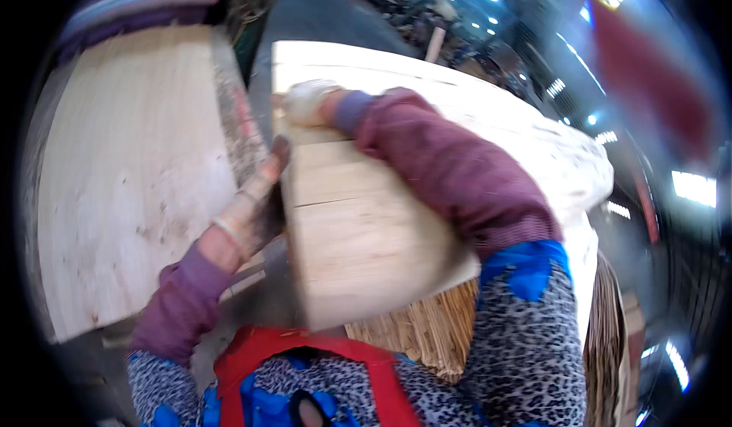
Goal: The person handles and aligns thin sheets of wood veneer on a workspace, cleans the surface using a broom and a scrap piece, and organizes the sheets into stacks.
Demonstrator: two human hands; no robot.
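Note:
Pale wood veneer sheets [358,236] lie in front of me, their left edge running away from my body. My right hand [311,103], in a whitish glove, reaches across them to the far left corner. Its fingers look curled onto the sheet's edge, though blur softens them. My left hand [255,202], in a worn glove with dark patches, is held against the same left edge, lower down. Its fingers stretch upward along that edge; part of the palm is dark and blurred. Maroon knit sleeves cover both forearms.
To the left is another stack topped by a broad pale wood sheet [137,175], with striped cloth [145,0] beyond it. Layered brown veneer edges [427,328] show below the pale sheets. A dark grey surface [328,15] lies beyond. A blurred dark red shape [648,76] is at upper right.

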